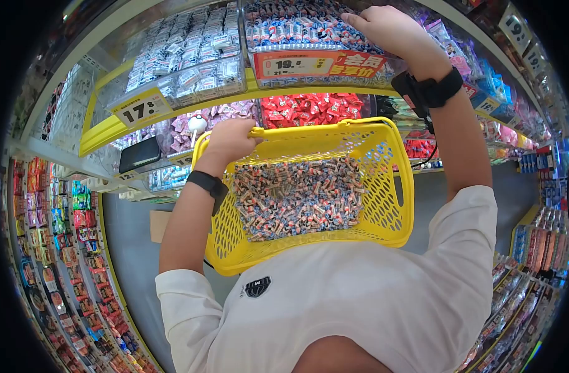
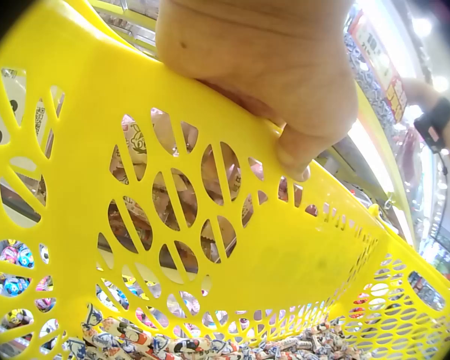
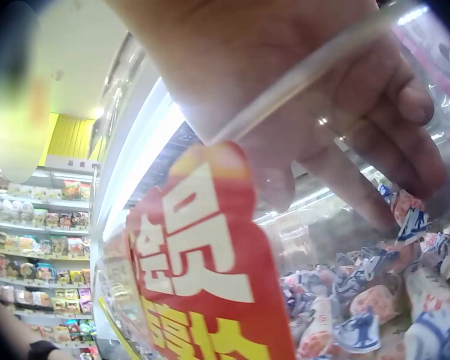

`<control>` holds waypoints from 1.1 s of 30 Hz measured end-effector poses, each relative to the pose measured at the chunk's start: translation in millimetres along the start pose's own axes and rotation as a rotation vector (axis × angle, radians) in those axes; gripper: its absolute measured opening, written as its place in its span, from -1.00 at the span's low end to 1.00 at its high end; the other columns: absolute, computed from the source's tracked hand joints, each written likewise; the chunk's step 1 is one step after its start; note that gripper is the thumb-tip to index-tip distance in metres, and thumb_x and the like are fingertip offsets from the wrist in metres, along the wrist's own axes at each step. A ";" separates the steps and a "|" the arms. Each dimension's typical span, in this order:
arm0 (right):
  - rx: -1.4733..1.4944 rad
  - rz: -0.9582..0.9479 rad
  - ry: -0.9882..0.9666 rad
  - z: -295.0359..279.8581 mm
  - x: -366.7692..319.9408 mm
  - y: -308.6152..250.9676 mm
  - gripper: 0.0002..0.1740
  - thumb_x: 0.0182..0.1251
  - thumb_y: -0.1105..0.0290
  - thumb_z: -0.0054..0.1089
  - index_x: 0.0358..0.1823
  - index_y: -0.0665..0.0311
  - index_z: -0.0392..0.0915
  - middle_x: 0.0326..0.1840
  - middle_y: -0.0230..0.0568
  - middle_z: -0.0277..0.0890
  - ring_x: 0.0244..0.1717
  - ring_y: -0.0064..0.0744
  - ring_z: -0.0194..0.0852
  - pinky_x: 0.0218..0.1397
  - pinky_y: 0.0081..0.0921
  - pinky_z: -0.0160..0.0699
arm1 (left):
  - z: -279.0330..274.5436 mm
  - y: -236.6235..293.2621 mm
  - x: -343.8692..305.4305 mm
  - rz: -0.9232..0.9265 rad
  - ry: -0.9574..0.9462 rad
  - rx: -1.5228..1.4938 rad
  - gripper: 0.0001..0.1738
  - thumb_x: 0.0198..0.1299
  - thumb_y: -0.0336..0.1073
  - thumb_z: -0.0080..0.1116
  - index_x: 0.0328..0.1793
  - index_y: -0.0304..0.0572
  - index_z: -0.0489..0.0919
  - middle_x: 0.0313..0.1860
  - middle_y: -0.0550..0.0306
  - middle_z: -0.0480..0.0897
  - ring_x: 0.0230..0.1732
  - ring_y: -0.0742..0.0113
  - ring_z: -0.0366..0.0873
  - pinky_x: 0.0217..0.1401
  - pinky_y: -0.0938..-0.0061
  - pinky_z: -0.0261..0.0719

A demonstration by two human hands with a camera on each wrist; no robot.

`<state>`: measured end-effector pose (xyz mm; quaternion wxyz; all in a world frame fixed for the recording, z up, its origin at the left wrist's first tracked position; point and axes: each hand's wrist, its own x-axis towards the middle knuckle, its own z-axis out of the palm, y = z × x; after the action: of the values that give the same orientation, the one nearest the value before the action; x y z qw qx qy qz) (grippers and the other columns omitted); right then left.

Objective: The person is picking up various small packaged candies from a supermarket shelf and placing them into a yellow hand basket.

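Observation:
My left hand [image 1: 231,142] grips the far rim of a yellow plastic shopping basket [image 1: 404,186], its thumb [image 2: 296,154] over the inner wall. Many small twist-wrapped candies [image 1: 297,199] cover the basket's bottom. My right hand [image 1: 399,37] reaches over the front of a clear bin filled with blue-and-white wrapped candies [image 1: 290,28]. In the right wrist view its fingers [image 3: 345,176] extend downward behind the clear panel, fingertips right at one wrapped candy [image 3: 409,214] above the heap.
A red price sign [image 1: 321,64] fronts the bin. To its left is another bin of white packets [image 1: 191,46]. Red packets [image 1: 312,109] fill a lower bin behind the basket. A dark phone [image 1: 140,154] lies on the lower left ledge. Stocked shelves [image 1: 66,248] line the left side.

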<state>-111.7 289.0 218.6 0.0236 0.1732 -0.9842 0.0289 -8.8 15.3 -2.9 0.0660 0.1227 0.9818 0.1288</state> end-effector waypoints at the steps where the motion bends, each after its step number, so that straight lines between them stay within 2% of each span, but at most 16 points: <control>1: -0.084 -0.033 0.032 9.3 9.7 8.2 -0.43 0.47 -0.03 -0.08 -0.20 0.40 0.66 -0.24 0.18 0.64 -0.13 0.11 0.62 0.03 -0.12 0.55 | 0.8 -0.5 -0.2 -0.001 0.002 -0.001 -0.68 0.08 -0.01 0.32 -0.26 -0.10 0.64 -0.30 0.02 0.69 -0.15 0.00 0.65 -0.06 0.12 0.55; 3: -0.252 -0.098 0.097 31.9 32.9 25.5 -0.47 0.48 -0.04 -0.03 -0.18 0.31 0.69 -0.31 0.01 0.66 -0.24 -0.08 0.65 -0.07 -0.27 0.58 | 3.5 -3.2 -0.5 0.018 0.025 -0.021 -0.69 0.08 -0.04 0.32 -0.25 -0.10 0.62 -0.32 -0.01 0.68 -0.17 -0.07 0.63 -0.11 0.06 0.52; 6: -0.269 -0.079 0.010 28.5 32.2 25.2 -0.28 0.44 -0.26 -0.17 -0.18 0.28 0.71 -0.21 0.14 0.65 -0.10 0.13 0.62 0.08 -0.07 0.56 | 3.6 -3.5 -0.8 0.031 0.034 -0.030 -0.69 0.08 -0.05 0.32 -0.24 -0.10 0.61 -0.33 -0.03 0.67 -0.19 -0.10 0.62 -0.14 0.03 0.51; 9: -0.240 -0.122 0.131 31.5 32.1 26.4 -0.44 0.47 -0.08 -0.05 -0.25 0.33 0.65 -0.37 0.04 0.62 -0.31 -0.02 0.62 -0.12 -0.21 0.58 | 4.1 -4.1 -0.3 0.032 0.032 -0.029 -0.69 0.09 -0.05 0.32 -0.24 -0.10 0.61 -0.33 -0.03 0.67 -0.19 -0.10 0.62 -0.14 0.03 0.51; 12: -0.202 0.053 -0.015 7.1 12.5 -0.3 -0.41 0.47 -0.02 -0.11 -0.21 0.42 0.66 -0.21 0.24 0.63 -0.11 0.18 0.63 0.06 -0.05 0.55 | 3.3 -3.6 -0.6 0.026 0.026 -0.031 -0.69 0.09 -0.05 0.32 -0.25 -0.10 0.61 -0.33 -0.03 0.67 -0.19 -0.10 0.62 -0.14 0.03 0.51; 15: -0.202 0.045 0.000 7.8 11.9 0.4 -0.42 0.47 0.00 -0.12 -0.24 0.42 0.67 -0.24 0.22 0.64 -0.14 0.16 0.64 0.03 -0.05 0.56 | 2.6 -2.7 -0.3 0.021 0.019 -0.030 -0.69 0.09 -0.04 0.32 -0.25 -0.10 0.61 -0.33 -0.03 0.67 -0.18 -0.10 0.62 -0.14 0.03 0.51; 18: 0.013 0.017 0.092 -6.0 -1.5 -5.4 -0.50 0.43 0.06 -0.04 -0.31 0.39 0.67 -0.31 0.19 0.63 -0.19 0.17 0.62 -0.03 -0.04 0.56 | 2.9 -3.5 -0.3 0.026 0.021 -0.026 -0.69 0.08 -0.04 0.32 -0.25 -0.10 0.61 -0.32 -0.04 0.67 -0.18 -0.11 0.62 -0.14 0.04 0.51; 21: 0.025 -0.209 0.497 13.4 3.1 14.9 -0.58 0.36 0.13 0.03 -0.38 0.36 0.64 -0.40 0.16 0.60 -0.26 0.21 0.59 -0.10 -0.03 0.55 | 4.2 -4.3 0.0 0.024 0.026 -0.034 -0.69 0.08 -0.05 0.32 -0.25 -0.10 0.61 -0.32 -0.03 0.67 -0.18 -0.10 0.62 -0.14 0.04 0.51; 22: 0.040 -0.312 0.639 17.0 -0.1 18.5 -0.70 0.29 0.26 0.08 -0.41 0.36 0.61 -0.44 0.18 0.54 -0.30 0.25 0.54 -0.19 -0.07 0.55 | 4.5 -4.4 0.1 0.021 0.026 -0.039 -0.69 0.08 -0.05 0.32 -0.25 -0.10 0.61 -0.32 -0.03 0.67 -0.18 -0.10 0.62 -0.14 0.04 0.51; 25: 0.231 -0.253 0.568 10.5 -28.6 5.2 -0.79 0.28 0.37 0.10 -0.33 0.38 0.63 -0.49 0.00 0.60 -0.43 0.00 0.59 -0.29 -0.25 0.55 | 3.7 -3.8 0.1 0.025 0.022 -0.034 -0.69 0.08 -0.05 0.32 -0.26 -0.10 0.61 -0.32 -0.03 0.67 -0.18 -0.10 0.62 -0.13 0.04 0.52; 28: 0.321 -0.372 0.525 29.0 -49.4 7.2 -0.67 0.43 0.20 0.08 -0.33 0.36 0.54 -0.53 -0.07 0.46 -0.50 -0.21 0.48 -0.32 -0.34 0.47 | 4.5 -4.5 0.0 0.024 0.023 -0.031 -0.69 0.08 -0.05 0.33 -0.25 -0.10 0.61 -0.32 -0.03 0.67 -0.17 -0.10 0.62 -0.13 0.05 0.52; 31: 0.511 -0.500 0.406 44.7 -74.5 -5.5 -0.86 0.24 0.41 0.16 -0.42 0.31 0.47 -0.48 -0.04 0.45 -0.45 -0.02 0.46 -0.37 -0.26 0.42 | 4.5 -4.4 0.1 0.020 0.018 -0.025 -0.69 0.07 -0.05 0.33 -0.24 -0.10 0.61 -0.31 -0.02 0.67 -0.17 -0.09 0.62 -0.12 0.05 0.52; 33: 0.574 -0.592 0.310 62.6 -86.1 -13.6 -0.88 0.27 0.44 0.15 -0.37 0.34 0.48 -0.52 -0.12 0.40 -0.51 -0.21 0.41 -0.40 -0.34 0.38 | 4.1 -4.3 0.3 0.018 0.011 -0.023 -0.69 0.07 -0.06 0.33 -0.23 -0.10 0.61 -0.31 -0.02 0.67 -0.16 -0.09 0.62 -0.12 0.05 0.52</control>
<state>-28.4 301.5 152.0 0.1291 0.4410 -0.8290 0.3187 -9.4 12.4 -8.1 0.0609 0.1300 0.9795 0.1412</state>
